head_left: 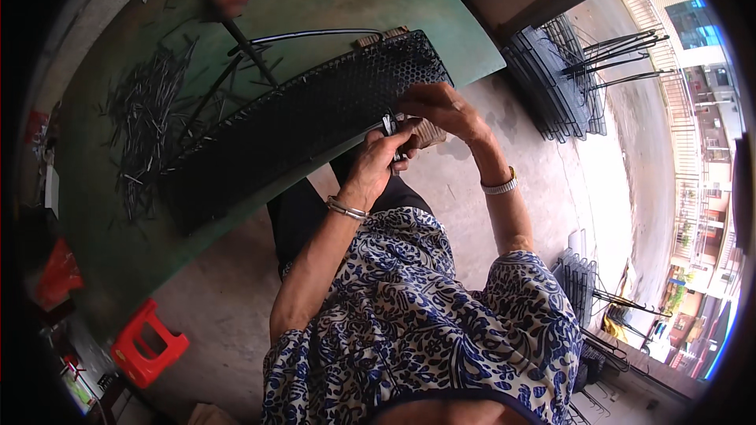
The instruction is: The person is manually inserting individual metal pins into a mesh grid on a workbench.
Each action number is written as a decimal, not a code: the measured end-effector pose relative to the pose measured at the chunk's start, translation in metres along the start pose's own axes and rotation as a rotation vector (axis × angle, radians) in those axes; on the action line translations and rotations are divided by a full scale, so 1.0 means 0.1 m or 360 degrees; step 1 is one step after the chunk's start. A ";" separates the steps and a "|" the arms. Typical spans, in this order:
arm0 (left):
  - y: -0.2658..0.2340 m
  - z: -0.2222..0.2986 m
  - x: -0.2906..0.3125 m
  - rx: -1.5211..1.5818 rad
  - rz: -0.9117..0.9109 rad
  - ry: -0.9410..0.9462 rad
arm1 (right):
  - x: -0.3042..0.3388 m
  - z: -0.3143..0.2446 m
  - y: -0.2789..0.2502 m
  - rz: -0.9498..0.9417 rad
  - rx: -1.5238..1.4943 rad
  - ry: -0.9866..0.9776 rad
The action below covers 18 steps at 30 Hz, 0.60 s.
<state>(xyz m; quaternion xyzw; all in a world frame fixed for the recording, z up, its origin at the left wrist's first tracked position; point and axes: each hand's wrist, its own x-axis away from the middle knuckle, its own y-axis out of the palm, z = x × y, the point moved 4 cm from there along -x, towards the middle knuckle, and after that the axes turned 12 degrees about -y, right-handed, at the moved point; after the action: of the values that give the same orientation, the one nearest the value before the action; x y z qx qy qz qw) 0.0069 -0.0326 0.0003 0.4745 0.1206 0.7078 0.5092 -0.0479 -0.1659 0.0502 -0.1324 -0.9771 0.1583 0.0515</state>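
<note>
Black mesh panel (331, 98) beside right grip (441, 106), apparently touching.

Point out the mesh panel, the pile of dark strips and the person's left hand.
Mesh panel (307, 114): head view, middle of its face.
Pile of dark strips (150, 106): head view, middle of the heap.
Left hand (376, 161): head view, back of the hand.

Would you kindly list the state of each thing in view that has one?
Left hand: grip closed around a small metal item, kind unclear.
Right hand: fingers bent at the panel's end; whether it holds anything is unclear.
Black mesh panel: lying on the green table.
Thin dark strips: loose, heaped and scattered.
Wire racks: stacked together, long rods jutting out.
</note>
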 end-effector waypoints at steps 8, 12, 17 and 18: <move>0.02 0.04 0.04 -0.0148 -0.0259 -0.0249 | 0.12 0.07 -0.11 0.0038 -0.0071 0.0023; -0.01 0.03 0.01 -0.0199 -0.0279 -0.0319 | 0.12 -0.02 -0.13 -0.0071 0.0100 -0.0101; 0.03 0.07 0.01 -0.0303 -0.0313 -0.0254 | 0.13 -0.08 -0.12 -0.0005 0.0021 -0.0058; 0.05 0.08 0.02 -0.0300 -0.0304 -0.0213 | 0.15 -0.11 -0.12 0.0036 -0.0043 -0.0023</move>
<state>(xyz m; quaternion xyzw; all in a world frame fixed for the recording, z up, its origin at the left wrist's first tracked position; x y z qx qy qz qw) 0.0104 -0.0354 0.0092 0.4572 0.0640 0.6311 0.6233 -0.0634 -0.1701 0.0652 -0.1429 -0.9780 0.1466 0.0409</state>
